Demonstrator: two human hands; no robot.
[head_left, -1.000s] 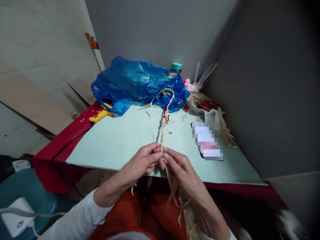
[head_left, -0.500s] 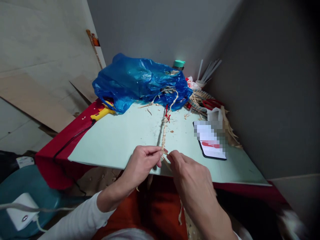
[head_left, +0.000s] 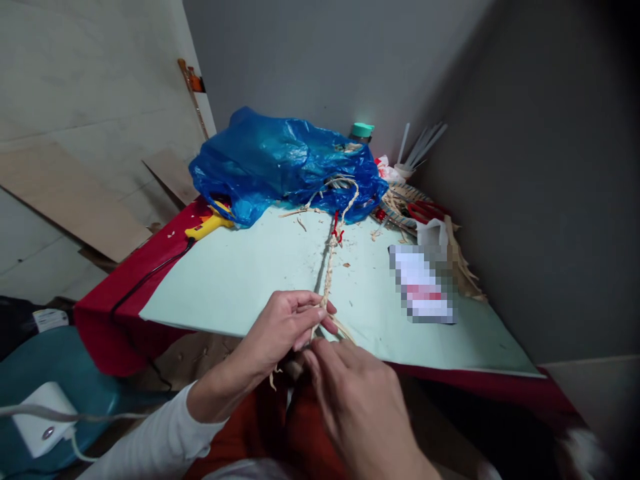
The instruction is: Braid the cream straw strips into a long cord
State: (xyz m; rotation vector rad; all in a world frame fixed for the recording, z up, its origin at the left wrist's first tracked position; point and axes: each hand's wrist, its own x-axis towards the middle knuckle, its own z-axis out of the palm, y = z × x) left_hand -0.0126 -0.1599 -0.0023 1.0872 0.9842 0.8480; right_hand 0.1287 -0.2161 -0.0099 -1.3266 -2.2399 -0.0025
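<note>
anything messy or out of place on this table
Small straw scraps lie scattered over the pale green mat around the braided cord, and loose strips spill off the far right edge. The left hand pinches the braid's near end.

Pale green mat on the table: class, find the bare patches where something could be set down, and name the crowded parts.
The pale green mat is bare on its left half, between the braided cord, the yellow glue gun and the near edge. A smaller bare patch lies at the near right corner, below the phone. The far edge is crowded: blue bag, scissors, straw scraps.
</note>
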